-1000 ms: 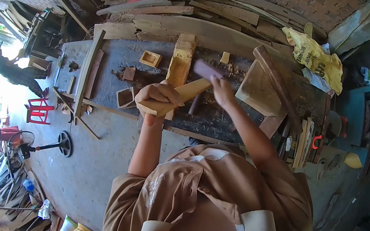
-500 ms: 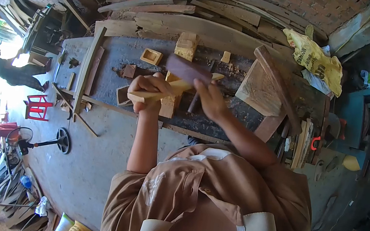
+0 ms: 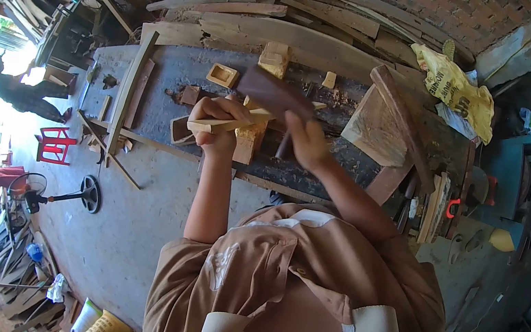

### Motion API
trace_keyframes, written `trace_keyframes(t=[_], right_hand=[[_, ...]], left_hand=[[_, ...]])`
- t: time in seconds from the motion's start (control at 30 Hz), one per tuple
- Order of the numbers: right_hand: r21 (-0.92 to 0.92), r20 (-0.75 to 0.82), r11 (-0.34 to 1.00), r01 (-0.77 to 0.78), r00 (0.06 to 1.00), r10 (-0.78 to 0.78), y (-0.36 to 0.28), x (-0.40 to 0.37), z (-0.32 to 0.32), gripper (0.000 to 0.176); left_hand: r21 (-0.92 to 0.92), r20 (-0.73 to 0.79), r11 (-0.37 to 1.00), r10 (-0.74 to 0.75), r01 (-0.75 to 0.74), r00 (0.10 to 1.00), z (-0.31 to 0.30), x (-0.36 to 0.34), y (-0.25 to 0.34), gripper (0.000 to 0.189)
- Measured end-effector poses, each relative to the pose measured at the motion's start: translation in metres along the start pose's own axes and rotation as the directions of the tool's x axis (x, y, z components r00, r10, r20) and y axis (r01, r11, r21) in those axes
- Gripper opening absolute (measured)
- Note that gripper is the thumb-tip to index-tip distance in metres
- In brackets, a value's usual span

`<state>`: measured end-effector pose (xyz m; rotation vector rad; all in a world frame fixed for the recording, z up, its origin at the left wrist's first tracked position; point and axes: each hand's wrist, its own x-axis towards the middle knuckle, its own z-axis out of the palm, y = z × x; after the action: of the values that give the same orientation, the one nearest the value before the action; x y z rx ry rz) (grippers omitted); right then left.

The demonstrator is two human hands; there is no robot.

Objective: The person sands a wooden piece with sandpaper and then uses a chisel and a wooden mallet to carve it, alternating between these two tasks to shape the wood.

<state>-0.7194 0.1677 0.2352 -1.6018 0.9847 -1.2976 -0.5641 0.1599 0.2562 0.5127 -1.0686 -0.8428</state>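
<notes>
Over the dark workbench (image 3: pixel 179 72), my left hand (image 3: pixel 217 120) is wrapped round a pale wooden strip (image 3: pixel 226 126) that points to the right. My right hand (image 3: pixel 307 141) grips the near end of a dark, flat wooden block (image 3: pixel 270 92), which lies above the strip and is slightly blurred. Beneath both sits a pale upright block (image 3: pixel 273 59). A small hollowed wooden box (image 3: pixel 223 76) rests beyond my left hand, and another open box (image 3: pixel 181 130) is beside my left wrist.
A large wood block (image 3: pixel 372 131) with a long dark beam (image 3: pixel 403 129) stands at the right. Long boards (image 3: pixel 132 89) cross the bench's left end. A yellow sack (image 3: pixel 455 88) lies at the back right. Another person (image 3: pixel 27 93) is far left, near a red stool (image 3: pixel 55 145).
The dark block in my right hand has shifted slightly and tilts more steeply. The strip in my left hand has turned a little. The whole view has shifted slightly.
</notes>
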Motion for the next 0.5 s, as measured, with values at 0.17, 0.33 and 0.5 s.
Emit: trace_keyframes(t=[0.17,0.33,0.5], right_hand=[[-0.476,-0.051,0.779,-0.408,0.897,0.439,0.140,0.003,-0.040,0.052],[-0.240,0.068,0.953,-0.182,0.977,0.203,0.015,0.006,0.002,0.045],[-0.330,-0.054,0.911,-0.246,0.969,0.242,0.058,-0.005,-0.019,0.037]], left_hand=[[-0.030,0.058,0.999,-0.013,0.015,0.998,-0.001,-0.009,0.004,0.067],[-0.060,0.104,0.998,0.021,-0.015,0.994,0.006,-0.003,-0.004,0.066],[-0.144,0.181,0.989,0.019,0.007,0.983,0.005,0.003,-0.001,0.064]])
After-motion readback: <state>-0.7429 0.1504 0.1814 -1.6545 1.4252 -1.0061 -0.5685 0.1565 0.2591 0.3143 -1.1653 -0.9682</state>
